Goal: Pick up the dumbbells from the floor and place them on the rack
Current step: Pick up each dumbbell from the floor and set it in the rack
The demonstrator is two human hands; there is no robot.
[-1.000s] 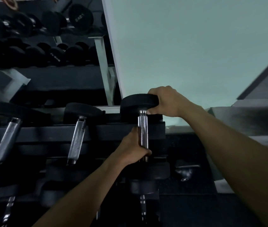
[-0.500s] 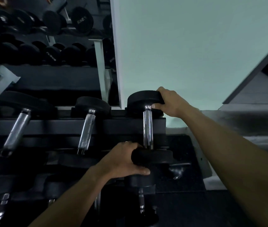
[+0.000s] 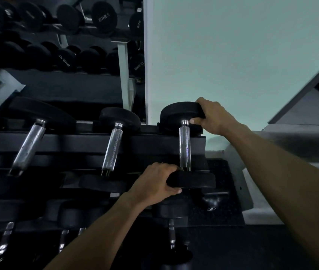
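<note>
So the dumbbell (image 3: pixel 184 147) is sitting on the top tier of the rack (image 3: pixel 150 142), far right slot, chrome handle pointing away from the camera w/ one black head at the back and one at the front. Right hand (image 3: pixel 213 115) grips the far head, fingers curled over its top edge and thumb tucked under by the handle end. Left hand (image 3: pixel 154 184) holds the near head from the left side, fingers wrapped over the top, thumb underneath. Both hands clamped on the same dumbbell, one per end.

To its left on the same tier there's a second dumbbell (image 3: pixel 113 147) and a third one (image 3: pixel 29 145), both angled a bit, handles leaning left. Lower tier has more dumbbells (image 3: pixel 171 232), pretty dark down there so can't make out much. Small black weight marked 6 (image 3: pixel 212 201) sits on the floor beside the rack's right end, just below the held one. Mirror (image 3: pixel 61 55) behind shows stacked dumbbells w/ reversed kg labels. Pale green wall (image 3: pixel 232 55) on the right.
</note>
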